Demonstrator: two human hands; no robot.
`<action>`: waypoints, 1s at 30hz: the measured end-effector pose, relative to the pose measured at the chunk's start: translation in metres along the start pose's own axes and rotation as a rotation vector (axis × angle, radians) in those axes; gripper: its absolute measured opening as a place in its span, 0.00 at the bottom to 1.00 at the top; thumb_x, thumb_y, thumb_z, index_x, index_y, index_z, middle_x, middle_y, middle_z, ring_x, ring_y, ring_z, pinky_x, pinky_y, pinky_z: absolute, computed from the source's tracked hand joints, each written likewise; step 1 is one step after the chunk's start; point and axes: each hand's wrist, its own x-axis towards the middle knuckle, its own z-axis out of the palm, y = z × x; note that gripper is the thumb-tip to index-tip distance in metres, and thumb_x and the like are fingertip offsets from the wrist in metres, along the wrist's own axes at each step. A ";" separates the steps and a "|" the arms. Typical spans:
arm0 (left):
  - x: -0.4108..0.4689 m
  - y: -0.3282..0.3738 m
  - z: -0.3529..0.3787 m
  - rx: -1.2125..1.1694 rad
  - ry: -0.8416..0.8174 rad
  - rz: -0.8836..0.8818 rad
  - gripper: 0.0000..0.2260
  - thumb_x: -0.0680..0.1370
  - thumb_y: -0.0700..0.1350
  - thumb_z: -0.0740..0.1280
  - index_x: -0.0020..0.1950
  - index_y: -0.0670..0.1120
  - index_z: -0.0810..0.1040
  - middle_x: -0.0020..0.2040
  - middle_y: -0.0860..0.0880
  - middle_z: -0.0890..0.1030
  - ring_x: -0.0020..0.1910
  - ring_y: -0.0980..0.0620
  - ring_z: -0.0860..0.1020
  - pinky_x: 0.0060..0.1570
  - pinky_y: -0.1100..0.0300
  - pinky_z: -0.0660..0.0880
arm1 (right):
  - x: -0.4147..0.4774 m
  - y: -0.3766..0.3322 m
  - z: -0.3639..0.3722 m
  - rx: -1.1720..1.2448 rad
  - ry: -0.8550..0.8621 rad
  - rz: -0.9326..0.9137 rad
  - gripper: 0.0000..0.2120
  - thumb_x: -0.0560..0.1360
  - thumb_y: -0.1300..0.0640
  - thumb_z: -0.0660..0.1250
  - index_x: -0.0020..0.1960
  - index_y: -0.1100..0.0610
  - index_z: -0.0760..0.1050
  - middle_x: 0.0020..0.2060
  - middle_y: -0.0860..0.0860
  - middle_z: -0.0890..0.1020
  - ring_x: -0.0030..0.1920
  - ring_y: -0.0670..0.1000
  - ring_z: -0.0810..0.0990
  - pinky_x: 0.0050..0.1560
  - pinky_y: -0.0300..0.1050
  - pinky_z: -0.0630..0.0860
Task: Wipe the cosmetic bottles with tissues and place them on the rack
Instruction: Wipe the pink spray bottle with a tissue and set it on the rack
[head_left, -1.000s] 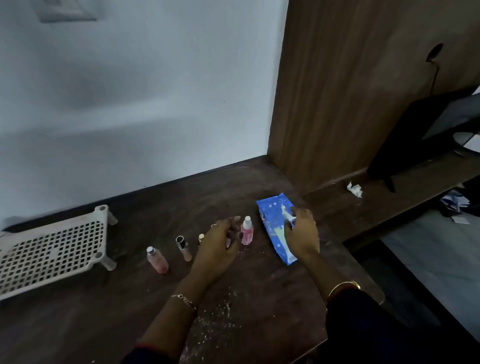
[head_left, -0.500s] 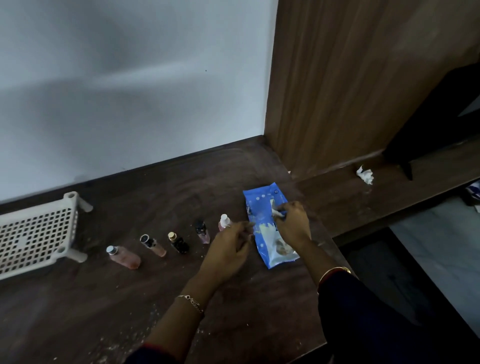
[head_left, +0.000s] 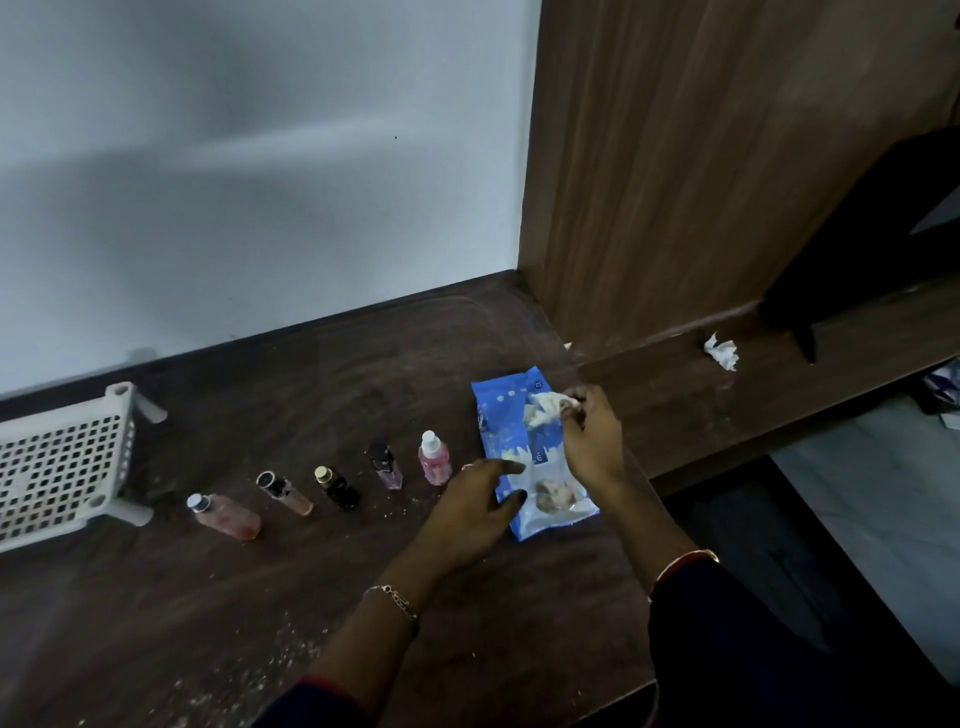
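A blue tissue pack (head_left: 506, 426) lies on the dark wooden table (head_left: 208, 597). My right hand (head_left: 592, 441) pinches a white tissue (head_left: 545, 405) sticking out of the pack's top. My left hand (head_left: 470, 512) presses the pack's lower left edge with straight fingers. Left of the pack stands a row of several small cosmetic bottles: a pink one with a white cap (head_left: 434, 458), a dark-capped one (head_left: 385, 463), a black one with a gold cap (head_left: 336, 487), a peach one (head_left: 285, 492) and a pink one (head_left: 224, 515). The white perforated rack (head_left: 57, 462) sits at the far left.
A crumpled used tissue (head_left: 722, 352) lies on the lower wooden ledge to the right. A wooden panel (head_left: 675, 156) rises behind the pack. White crumbs dot the table near its front edge. A dark object (head_left: 872, 234) leans at the far right.
My right hand has drawn the tissue further out of the pack. My left hand moved from the bottles onto the pack's edge. The view shifted right.
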 end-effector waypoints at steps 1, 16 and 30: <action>-0.001 0.005 -0.005 -0.041 0.010 -0.013 0.14 0.77 0.45 0.65 0.63 0.47 0.75 0.56 0.49 0.79 0.50 0.58 0.77 0.50 0.69 0.69 | 0.000 -0.001 0.000 0.032 0.029 0.011 0.05 0.78 0.62 0.61 0.53 0.59 0.73 0.43 0.50 0.78 0.44 0.52 0.77 0.42 0.44 0.72; -0.010 -0.012 -0.096 0.447 0.226 -0.100 0.18 0.76 0.48 0.67 0.66 0.53 0.74 0.65 0.52 0.75 0.65 0.46 0.68 0.60 0.52 0.66 | -0.008 -0.039 0.019 0.306 0.081 0.100 0.09 0.76 0.56 0.66 0.54 0.57 0.70 0.46 0.53 0.79 0.46 0.55 0.80 0.47 0.59 0.78; -0.014 -0.027 -0.079 0.502 0.419 -0.031 0.08 0.76 0.51 0.65 0.52 0.55 0.80 0.50 0.55 0.83 0.55 0.51 0.75 0.54 0.52 0.53 | -0.041 -0.042 0.031 0.220 -0.122 0.119 0.07 0.72 0.67 0.68 0.47 0.57 0.76 0.41 0.50 0.81 0.45 0.50 0.81 0.39 0.29 0.74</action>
